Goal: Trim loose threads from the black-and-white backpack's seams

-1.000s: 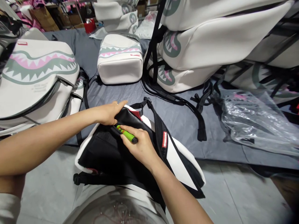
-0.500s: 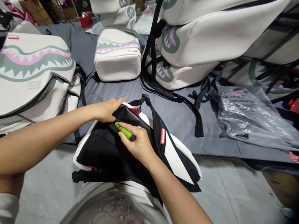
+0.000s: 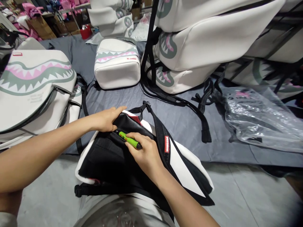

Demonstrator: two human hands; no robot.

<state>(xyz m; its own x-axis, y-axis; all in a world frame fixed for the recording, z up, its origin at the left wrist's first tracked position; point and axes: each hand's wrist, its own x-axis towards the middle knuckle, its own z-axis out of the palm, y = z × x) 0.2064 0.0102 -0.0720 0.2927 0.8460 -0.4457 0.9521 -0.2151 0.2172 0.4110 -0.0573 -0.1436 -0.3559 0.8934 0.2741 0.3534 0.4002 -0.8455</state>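
"Everything sits lower in the head view than half a second ago, and the green marker point(image 3: 129, 139) has backed slightly toward four o'clock, baring more of its dark front end."

"Where's it now?"

"Between seven and eight o'clock from centre, over the black bag point(image 3: 106, 157), which lies at seven, just in front of the person's body."

"And the hands?"

"Right hand point(image 3: 144, 149), at six: thumb and fingers grasp the marker. Left hand point(image 3: 107, 121), near nine: it grips the bag's upper edge, thumb on the black panel; some fingers are hidden."

"What might go wrong?"

"If that left grip slackened, the soft panel could buckle and the front end skid toward one o'clock, perhaps marking the white edging point(image 3: 146, 126)."

"Is it touching the fabric?"

"Can't tell. Too much tilt in the bag could also make it slide off toward five."
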